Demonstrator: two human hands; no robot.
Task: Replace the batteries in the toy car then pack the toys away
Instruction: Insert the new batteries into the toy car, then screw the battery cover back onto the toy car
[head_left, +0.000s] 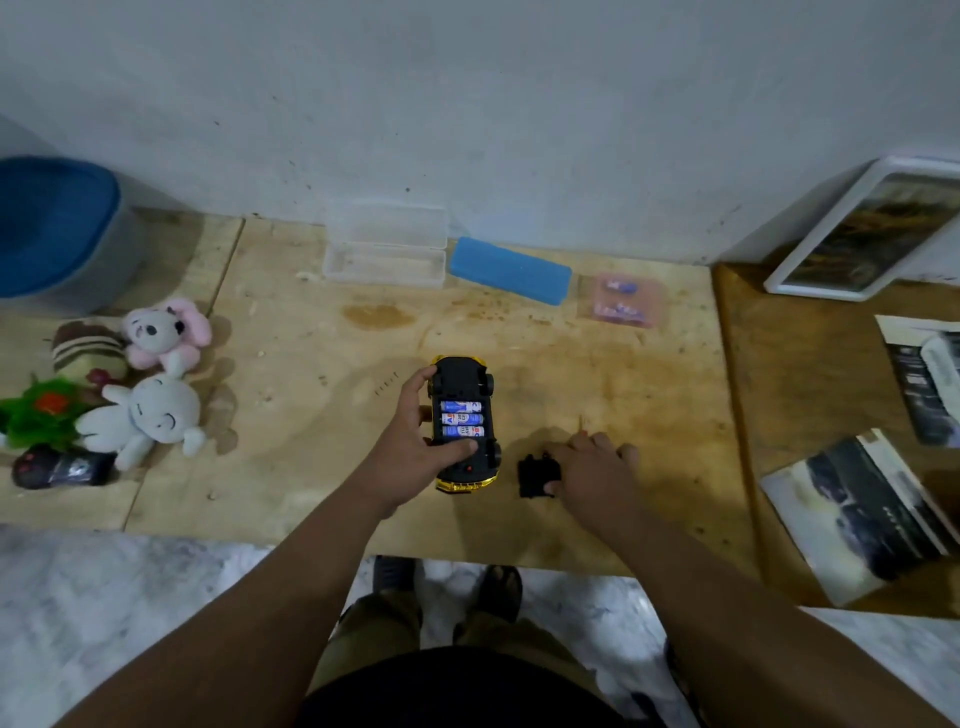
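The yellow toy car lies upside down in the middle of the wooden table, its black underside up. Its battery bay is uncovered and three blue-and-white batteries sit in it. My left hand grips the car from the left, thumb pressing near the lowest battery. My right hand rests on the table to the right, fingertips touching the black battery cover. A thin screwdriver pokes out beyond my right fingers. A pink bag with more batteries lies at the back.
Plush toys and a dark remote lie at the left, beside a blue bin. A clear open box and a blue case stand at the back. Booklets and a white tray occupy the right table.
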